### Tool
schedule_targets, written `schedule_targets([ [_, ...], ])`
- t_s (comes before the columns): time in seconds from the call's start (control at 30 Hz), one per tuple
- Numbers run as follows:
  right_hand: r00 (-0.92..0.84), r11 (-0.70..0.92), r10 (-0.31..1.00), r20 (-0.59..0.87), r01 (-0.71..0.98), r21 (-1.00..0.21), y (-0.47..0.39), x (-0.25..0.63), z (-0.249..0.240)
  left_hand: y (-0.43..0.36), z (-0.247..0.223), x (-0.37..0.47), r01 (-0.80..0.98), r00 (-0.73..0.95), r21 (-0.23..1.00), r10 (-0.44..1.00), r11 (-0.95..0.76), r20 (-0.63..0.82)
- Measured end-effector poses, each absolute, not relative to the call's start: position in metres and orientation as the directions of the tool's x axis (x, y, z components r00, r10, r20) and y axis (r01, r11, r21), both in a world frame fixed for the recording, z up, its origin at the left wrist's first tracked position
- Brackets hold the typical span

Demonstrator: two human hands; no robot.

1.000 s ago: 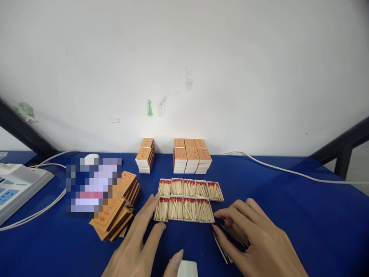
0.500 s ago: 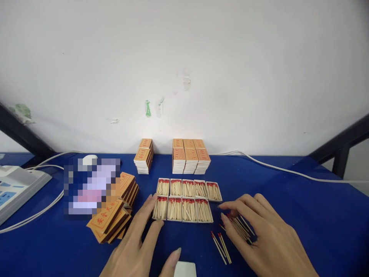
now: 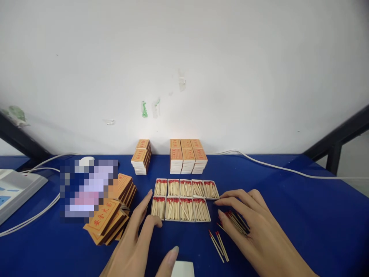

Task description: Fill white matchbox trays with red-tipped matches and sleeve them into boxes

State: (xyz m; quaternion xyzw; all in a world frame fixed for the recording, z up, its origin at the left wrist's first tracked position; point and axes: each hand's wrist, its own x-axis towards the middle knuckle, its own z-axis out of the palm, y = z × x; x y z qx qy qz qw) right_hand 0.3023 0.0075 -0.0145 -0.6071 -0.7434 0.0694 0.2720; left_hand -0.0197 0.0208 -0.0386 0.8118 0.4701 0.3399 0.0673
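Two rows of open matchbox trays (image 3: 173,208), packed with red-tipped matches, lie at the middle of the blue table. Beside their left end is my left hand (image 3: 135,234), its fingers spread and nothing in it. Close to the right end of the rows, my right hand (image 3: 248,223) arches over a small pile of loose matches (image 3: 238,222), partly hidden beneath it. A gap shows between its thumb and forefinger. A few loose matches (image 3: 218,246) lie apart, just left of my right thumb.
Orange matchboxes stand stacked by the wall in a narrow stack (image 3: 140,157) and a wider one (image 3: 188,156). A leaning pile of orange covers (image 3: 106,219) is at left, near a blurred-out device (image 3: 92,184). A power strip (image 3: 17,188), white cables (image 3: 276,166) and a white object (image 3: 183,269) also show.
The view has shifted slightly. My left fingers have drawn back a little from the trays' left end. My right hand stays over the loose matches.
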Motion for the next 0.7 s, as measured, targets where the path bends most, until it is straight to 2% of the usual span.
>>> schedule_targets([
  [0.27, -0.042, 0.158, 0.974, 0.221, 0.828, -0.539, 0.01, 0.305, -0.008, 0.039, -0.049, -0.026, 0.726, 0.351, 0.42, 0.818, -0.545, 0.456],
  [0.5, 0.008, 0.161, 0.957, 0.29, 0.815, -0.557, 0.012, 0.312, 0.0, 0.04, -0.051, -0.026, 0.721, 0.404, 0.381, 0.798, -0.578, 0.447],
  [0.6, -0.074, 0.221, 0.956, 0.285, 0.822, -0.525, 0.01, 0.316, 0.002, 0.039, -0.051, -0.026, 0.723, 0.41, 0.37, 0.793, -0.583, 0.45],
  [0.7, -0.193, 0.276, 0.959, 0.206, 0.802, -0.531, 0.007, 0.318, 0.002, 0.037, -0.05, -0.026, 0.724, 0.416, 0.358, 0.787, -0.589, 0.456],
])
